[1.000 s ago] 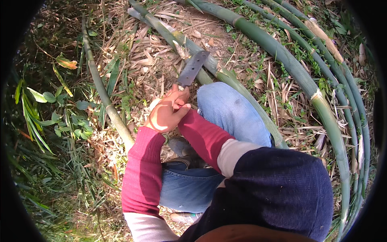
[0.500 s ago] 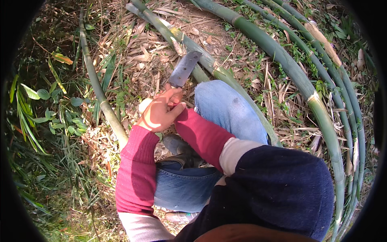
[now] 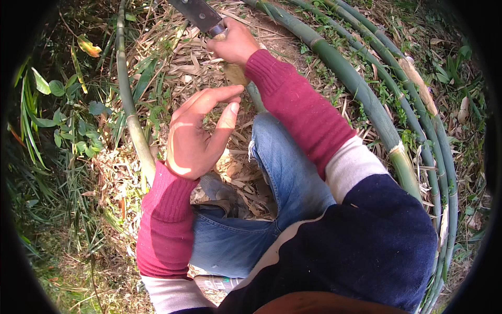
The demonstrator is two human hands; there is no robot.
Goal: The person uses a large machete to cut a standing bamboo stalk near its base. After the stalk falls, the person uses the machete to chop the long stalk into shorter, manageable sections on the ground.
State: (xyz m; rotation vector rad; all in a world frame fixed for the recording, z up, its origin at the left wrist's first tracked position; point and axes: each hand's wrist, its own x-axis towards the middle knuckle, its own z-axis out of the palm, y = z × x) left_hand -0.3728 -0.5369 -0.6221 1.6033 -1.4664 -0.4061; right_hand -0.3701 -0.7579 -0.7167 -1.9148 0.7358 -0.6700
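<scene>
My right hand (image 3: 238,43), reaching forward over the ground, is wrapped round the wooden handle (image 3: 235,73) of a machete. The machete's dark, broad blade (image 3: 197,13) points to the far left, and its tip is cut off by the top of the picture. The handle's butt sticks out on the near side of that fist. Closer to me, my left hand (image 3: 194,131) hovers with curved fingers and the thumb apart from them, nothing visible between. Under the handle, part of a green bamboo pole (image 3: 255,97) shows; my arm and knee hide much of it.
Several long green bamboo poles (image 3: 355,83) curve along the right side. A thinner pole (image 3: 128,94) lies on the left, beside leafy plants (image 3: 73,131). Dry bamboo leaves (image 3: 183,68) cover the ground. My bent knee (image 3: 282,157) in blue jeans is close below my right arm.
My hands, close together before, are now apart. My right hand has moved forward with the machete, its blade swung to the left. My left hand has stayed nearer, its fingers spread wider.
</scene>
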